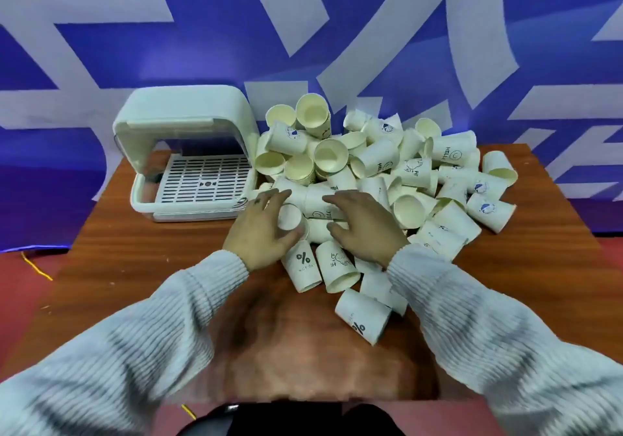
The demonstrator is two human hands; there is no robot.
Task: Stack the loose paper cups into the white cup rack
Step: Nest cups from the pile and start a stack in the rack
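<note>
A big heap of loose white paper cups (381,166) covers the right half of the wooden table (141,267). The white cup rack (188,152) stands at the back left with its lid raised; its slotted tray holds no cups. My left hand (259,233) curls round one cup (290,217) lying with its mouth towards me at the heap's near left edge. My right hand (364,223) lies on top of other cups (318,204) in the heap beside it, with its fingers bent over them.
A blue and white banner (303,31) hangs right behind the table. More cups (362,319) lie scattered near the table's front middle. A yellow cable (35,265) runs over the red floor at the left.
</note>
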